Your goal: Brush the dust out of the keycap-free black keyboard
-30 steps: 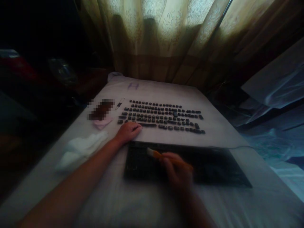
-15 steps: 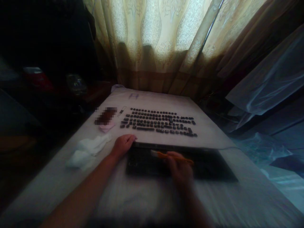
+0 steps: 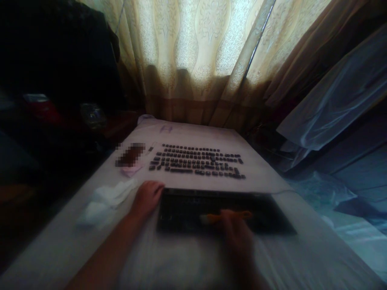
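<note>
A black keyboard base point(image 3: 181, 207) with its keycaps off lies across the near part of the white-covered surface. My left hand point(image 3: 147, 198) is closed at its upper left corner, fingers curled at the edge. In my right hand point(image 3: 238, 233) is a brush point(image 3: 214, 218) with an orange handle and pale bristles. The bristles point left, low over the near half of the base; blur hides whether they touch it. Beyond the base, loose black keycaps point(image 3: 181, 156) are laid out in several rows, with a long space bar point(image 3: 181, 170) in the nearest row.
White crumpled cloth point(image 3: 111, 195) lies left of my left arm. Behind it are a pink cloth point(image 3: 131, 170) and a blurred-out brown item point(image 3: 130, 155). A cable point(image 3: 286, 191) runs from the base's right. A patterned curtain point(image 3: 208, 48) hangs at the back, clear plastic point(image 3: 320, 189) at right.
The brush and my right hand have moved nearer to me and slightly right over the base. My left hand stays at the corner. The whole view has shifted a little.
</note>
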The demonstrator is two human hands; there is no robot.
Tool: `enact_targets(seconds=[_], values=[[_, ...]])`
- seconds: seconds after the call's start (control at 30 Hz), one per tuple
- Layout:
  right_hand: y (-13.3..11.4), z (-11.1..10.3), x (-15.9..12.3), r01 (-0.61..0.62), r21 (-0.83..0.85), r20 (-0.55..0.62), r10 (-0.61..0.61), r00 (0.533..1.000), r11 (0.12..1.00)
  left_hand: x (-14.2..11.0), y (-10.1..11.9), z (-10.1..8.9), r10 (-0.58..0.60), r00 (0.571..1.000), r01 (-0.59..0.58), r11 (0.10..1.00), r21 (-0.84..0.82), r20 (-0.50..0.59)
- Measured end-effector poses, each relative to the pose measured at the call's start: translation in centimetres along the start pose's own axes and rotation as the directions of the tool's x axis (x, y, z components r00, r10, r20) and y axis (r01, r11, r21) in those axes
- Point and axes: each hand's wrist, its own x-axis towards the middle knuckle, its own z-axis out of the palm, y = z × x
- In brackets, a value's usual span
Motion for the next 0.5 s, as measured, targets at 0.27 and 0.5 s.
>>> enact_targets(seconds=[0.27, 0.5], values=[[-2.2, 0.7, 1.6, 0.27, -0.08, 0.157, -0.255, 0.954, 0.96, -2.0, -0.8, 0.2, 0.105, 0.991, -0.108, 0.994, 0.035, 0.085], [-5.5, 2.6, 3.3, 0.373, -0.025, 0.245, -0.356, 0.902, 0.927, -2.6, -1.1, -0.3, 0.192, 0.951, -0.232, 0.961, 0.15, 0.242]])
